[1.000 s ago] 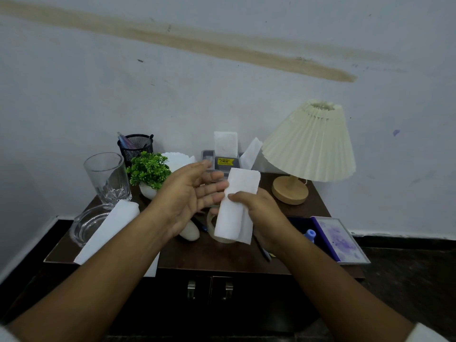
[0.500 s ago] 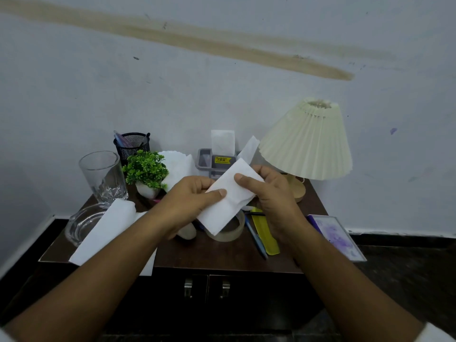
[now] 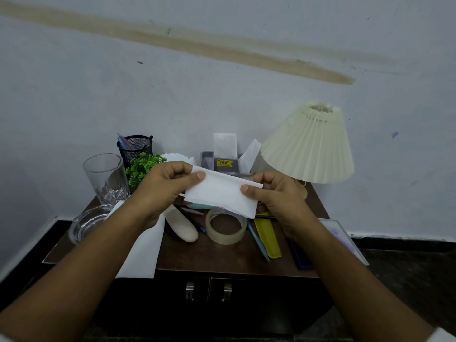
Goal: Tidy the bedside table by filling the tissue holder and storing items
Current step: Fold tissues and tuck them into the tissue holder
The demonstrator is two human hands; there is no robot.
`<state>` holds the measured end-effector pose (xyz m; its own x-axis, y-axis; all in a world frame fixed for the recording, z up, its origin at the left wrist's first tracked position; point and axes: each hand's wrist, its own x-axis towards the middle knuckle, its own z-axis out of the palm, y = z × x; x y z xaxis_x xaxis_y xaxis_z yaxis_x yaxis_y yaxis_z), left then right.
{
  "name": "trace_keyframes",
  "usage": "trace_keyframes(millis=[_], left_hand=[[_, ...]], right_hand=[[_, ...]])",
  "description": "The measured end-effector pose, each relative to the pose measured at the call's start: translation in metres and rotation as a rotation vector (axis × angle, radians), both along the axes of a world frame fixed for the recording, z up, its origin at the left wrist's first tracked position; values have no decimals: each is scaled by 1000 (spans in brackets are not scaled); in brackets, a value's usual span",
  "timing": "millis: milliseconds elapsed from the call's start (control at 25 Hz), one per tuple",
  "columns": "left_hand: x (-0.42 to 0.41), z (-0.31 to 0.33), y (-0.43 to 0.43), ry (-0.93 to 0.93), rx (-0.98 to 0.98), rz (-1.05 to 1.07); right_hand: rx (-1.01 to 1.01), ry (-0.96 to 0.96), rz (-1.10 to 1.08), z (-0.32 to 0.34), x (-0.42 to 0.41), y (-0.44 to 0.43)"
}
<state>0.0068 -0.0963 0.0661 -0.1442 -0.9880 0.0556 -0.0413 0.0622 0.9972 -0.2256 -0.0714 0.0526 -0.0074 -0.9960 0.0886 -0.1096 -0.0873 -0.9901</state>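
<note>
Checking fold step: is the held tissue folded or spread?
Folded: the tissue is a narrow strip pinched between left hand and right hand, doubled layers showing along lower edge.

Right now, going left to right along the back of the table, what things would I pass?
You'd pass the drinking glass → little green plant → grey tissue holder → cream lamp.
</note>
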Motion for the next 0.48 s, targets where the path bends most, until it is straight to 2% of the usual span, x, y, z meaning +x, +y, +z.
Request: trace_keyframes(millis=[120,240,360,480], left_hand=[[3,-1,-2,-9,-59,45],[4,-2,-5,-72,-126,7],[1,-2,-5,-146,-205,-67],[-2,-3,-3,-193,-263,-129]], right_hand=[[13,165,46,-2,-3,0],[-209,430,11,-3,2,1],[-388,638,126,3,8,3],[-294,932,252,1,14,3]])
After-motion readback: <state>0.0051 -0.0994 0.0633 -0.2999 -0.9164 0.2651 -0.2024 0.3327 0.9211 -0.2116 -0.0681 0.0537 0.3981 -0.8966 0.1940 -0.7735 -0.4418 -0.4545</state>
